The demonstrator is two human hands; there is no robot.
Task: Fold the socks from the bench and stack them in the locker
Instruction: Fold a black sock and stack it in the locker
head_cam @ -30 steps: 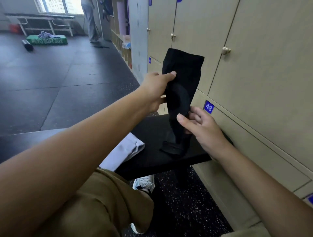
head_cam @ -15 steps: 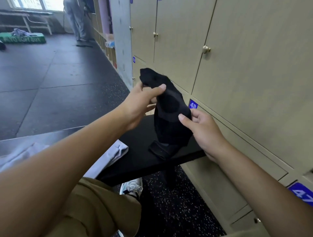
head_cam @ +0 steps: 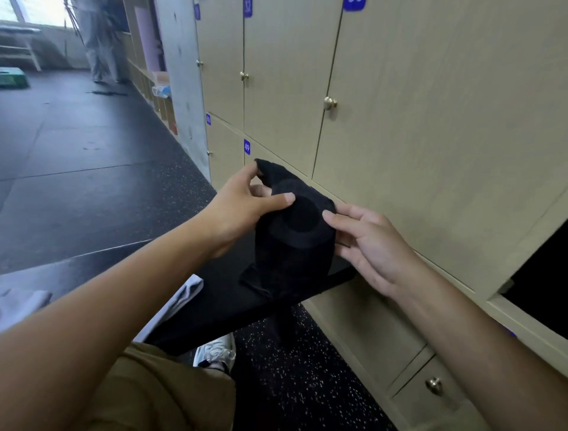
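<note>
Now both hands (head_cam: 242, 209) pinch black sock (head_cam: 295, 233).

On the wall of lockers (head_cam: 430, 123) there are small blue labels with white numbers. Only one can be read surely: the label "49" (head_cam: 246, 146), which stands on the top left corner of a lower locker door, just above the black sock. A second blue label (head_cam: 247, 8) at the top of an upper door seems to show "32", but it is blurred. The other blue labels, one at the top edge (head_cam: 353, 4), one at the far upper door (head_cam: 197, 12) and one on the far lower door (head_cam: 208, 119), are too blurred or cut to read.
</note>
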